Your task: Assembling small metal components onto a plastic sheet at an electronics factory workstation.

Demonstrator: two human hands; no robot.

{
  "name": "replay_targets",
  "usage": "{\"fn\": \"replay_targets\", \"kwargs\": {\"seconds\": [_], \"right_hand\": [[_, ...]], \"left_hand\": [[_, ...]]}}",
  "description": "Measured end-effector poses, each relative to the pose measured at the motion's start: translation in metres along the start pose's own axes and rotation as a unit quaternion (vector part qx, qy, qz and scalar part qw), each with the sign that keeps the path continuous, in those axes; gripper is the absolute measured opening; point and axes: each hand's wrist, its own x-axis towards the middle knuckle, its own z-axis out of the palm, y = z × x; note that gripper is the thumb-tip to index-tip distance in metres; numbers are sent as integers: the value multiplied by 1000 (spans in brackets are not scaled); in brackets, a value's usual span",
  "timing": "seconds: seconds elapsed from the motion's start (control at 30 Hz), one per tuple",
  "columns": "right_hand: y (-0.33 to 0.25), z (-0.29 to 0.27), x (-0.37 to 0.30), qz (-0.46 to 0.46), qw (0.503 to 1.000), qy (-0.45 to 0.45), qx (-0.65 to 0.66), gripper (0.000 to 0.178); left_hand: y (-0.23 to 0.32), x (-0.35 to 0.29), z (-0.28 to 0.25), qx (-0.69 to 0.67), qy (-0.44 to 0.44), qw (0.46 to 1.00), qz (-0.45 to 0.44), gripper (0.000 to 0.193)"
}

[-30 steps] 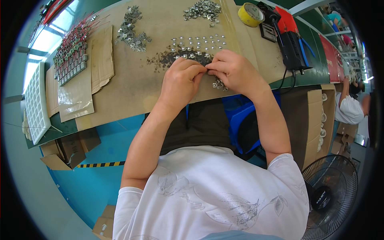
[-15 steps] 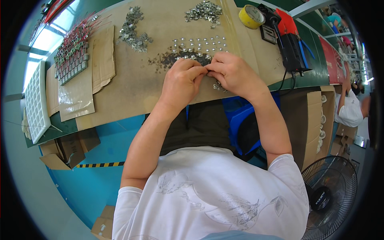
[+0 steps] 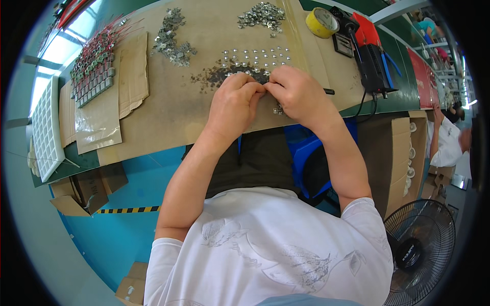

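My left hand [image 3: 236, 101] and my right hand [image 3: 295, 94] meet over the cardboard-covered bench, fingertips pinched together; whatever sits between them is too small and hidden. Just beyond them, small shiny metal parts [image 3: 256, 57] stand in rows above a dark burnt patch [image 3: 217, 75]. Several more small metal parts [image 3: 278, 109] lie beside my right palm. A dark rod end [image 3: 329, 92] sticks out past my right wrist; the rest is hidden, and I cannot tell whether that hand holds it.
Loose metal pieces lie in two piles [image 3: 173, 38] [image 3: 262, 16] farther back. At left are small motors with red wires [image 3: 94, 76] and a white grid tray [image 3: 47, 130]. Yellow tape [image 3: 321, 22] and a black soldering station [image 3: 376, 66] stand right. A fan [image 3: 411, 252] is at lower right.
My right hand has shifted and turned slightly, and the dark rod end now shows past its wrist. My left hand stays nearly in place, pinching. At far right, another person has moved a little.
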Motion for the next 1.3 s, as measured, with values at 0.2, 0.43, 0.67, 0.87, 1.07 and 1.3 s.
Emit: {"fn": "replay_targets", "kwargs": {"seconds": [0.2, 0.43, 0.67, 0.87, 1.07, 1.3], "right_hand": [[3, -3, -4, 52, 998, 15, 26, 8], [23, 3, -7, 78, 990, 110, -45, 10], [19, 1, -9, 5, 983, 54, -176, 19], [19, -8, -13, -6, 984, 8, -178, 26], [22, -9, -16, 44, 992, -19, -116, 27], [29, -20, -21, 113, 993, -31, -5, 18]], "left_hand": [[1, 0, -2, 15, -5, 1000, -1, 11], [2, 0, -2, 16, -12, 1000, 6, 12], [3, 0, -2, 8, -8, 1000, 4, 12], [3, 1, -3, 6, -12, 1000, 6, 12], [5, 1, -4, 9, -13, 1000, 3, 11], [4, 0, -3, 8, -12, 1000, 4, 11]]}}
